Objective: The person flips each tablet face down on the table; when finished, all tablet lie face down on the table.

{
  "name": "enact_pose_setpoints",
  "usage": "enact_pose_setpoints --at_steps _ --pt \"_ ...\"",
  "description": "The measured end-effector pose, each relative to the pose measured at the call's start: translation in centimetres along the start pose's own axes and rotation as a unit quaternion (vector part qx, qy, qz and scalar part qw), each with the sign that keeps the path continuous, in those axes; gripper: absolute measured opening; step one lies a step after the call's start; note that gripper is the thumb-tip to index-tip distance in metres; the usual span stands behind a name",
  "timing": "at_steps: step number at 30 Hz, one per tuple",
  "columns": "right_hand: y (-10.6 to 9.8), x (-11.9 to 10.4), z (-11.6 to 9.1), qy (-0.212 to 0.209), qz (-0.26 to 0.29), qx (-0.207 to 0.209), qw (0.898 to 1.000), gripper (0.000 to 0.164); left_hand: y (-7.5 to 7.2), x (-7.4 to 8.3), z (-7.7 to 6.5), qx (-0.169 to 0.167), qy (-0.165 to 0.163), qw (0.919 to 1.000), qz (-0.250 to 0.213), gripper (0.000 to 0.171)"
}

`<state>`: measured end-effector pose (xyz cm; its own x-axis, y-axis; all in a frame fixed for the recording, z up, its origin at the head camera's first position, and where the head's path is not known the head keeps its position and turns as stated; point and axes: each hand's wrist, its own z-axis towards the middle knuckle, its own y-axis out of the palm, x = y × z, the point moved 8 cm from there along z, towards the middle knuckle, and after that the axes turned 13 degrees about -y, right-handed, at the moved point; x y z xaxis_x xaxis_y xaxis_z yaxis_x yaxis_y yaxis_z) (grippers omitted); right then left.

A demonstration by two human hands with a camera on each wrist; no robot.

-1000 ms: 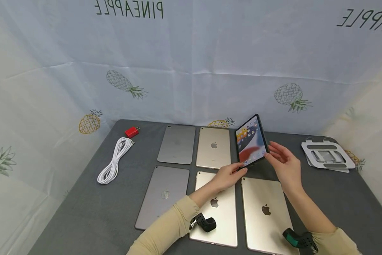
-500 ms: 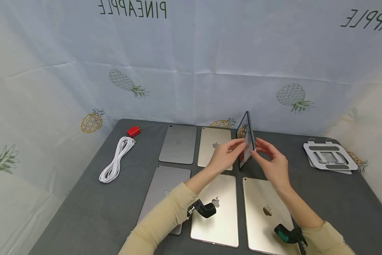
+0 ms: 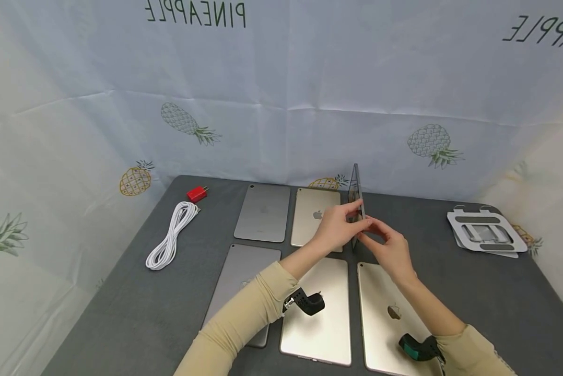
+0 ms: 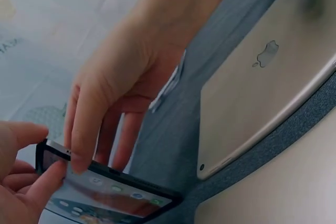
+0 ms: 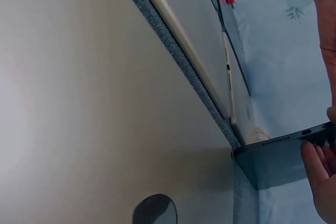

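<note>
Both hands hold a dark-edged tablet (image 3: 355,183) on edge, nearly side-on in the head view. Its lit screen with app icons (image 4: 121,195) shows in the left wrist view. In the right wrist view its dark back (image 5: 278,161) and ported edge are seen. My left hand (image 3: 334,228) pinches the near edge close to a corner. My right hand (image 3: 389,253) grips that same edge, thumb on the screen side and fingers behind. The hands almost touch. Whether the tablet's lower edge rests on the table cannot be made out.
Several tablets lie face down, including gold ones (image 3: 316,329) (image 3: 394,318) and grey ones (image 3: 262,214) (image 3: 236,266). A coiled white cable (image 3: 171,237) and red plug (image 3: 197,194) lie at left. A folded silver stand (image 3: 487,231) sits at right, before a cloth backdrop (image 3: 262,78).
The tablet has turned from its screen facing the head camera to nearly edge-on. My left hand has moved up, then slightly right along its edge; my right hand has shifted left.
</note>
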<state>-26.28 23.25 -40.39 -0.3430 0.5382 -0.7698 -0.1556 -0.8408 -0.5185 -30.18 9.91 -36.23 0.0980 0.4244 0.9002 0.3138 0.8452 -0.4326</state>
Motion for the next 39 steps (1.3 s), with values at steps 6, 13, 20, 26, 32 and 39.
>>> enact_pose_setpoints --at_steps 6,13,20,26,32,39 --pt "1.0 1.2 -0.4 0.034 0.022 -0.046 0.998 0.059 -0.1 -1.0 -0.1 0.0 -0.034 0.998 -0.054 0.054" --pt "2.3 2.6 -0.9 0.067 0.057 -0.086 0.992 0.059 -0.9 -2.4 -0.4 0.024 -0.054 0.9911 -0.119 0.05" --pt "3.2 3.6 -1.1 0.103 0.097 -0.101 0.985 0.06 -1.9 -3.9 -0.8 0.039 -0.082 0.974 -0.208 0.049" --pt "3.3 4.0 -1.3 0.12 0.1 -0.116 0.981 0.064 -2.3 -5.1 -1.0 0.047 -0.096 0.9566 -0.271 0.048" --pt "2.9 4.7 -1.7 0.157 0.123 -0.125 0.972 0.073 -2.0 -6.3 -1.1 0.054 -0.107 0.9311 -0.344 0.048" --pt "1.8 5.5 -2.4 0.176 0.119 -0.138 0.967 0.082 -0.9 -7.5 -1.4 0.039 -0.123 0.9017 -0.413 0.047"
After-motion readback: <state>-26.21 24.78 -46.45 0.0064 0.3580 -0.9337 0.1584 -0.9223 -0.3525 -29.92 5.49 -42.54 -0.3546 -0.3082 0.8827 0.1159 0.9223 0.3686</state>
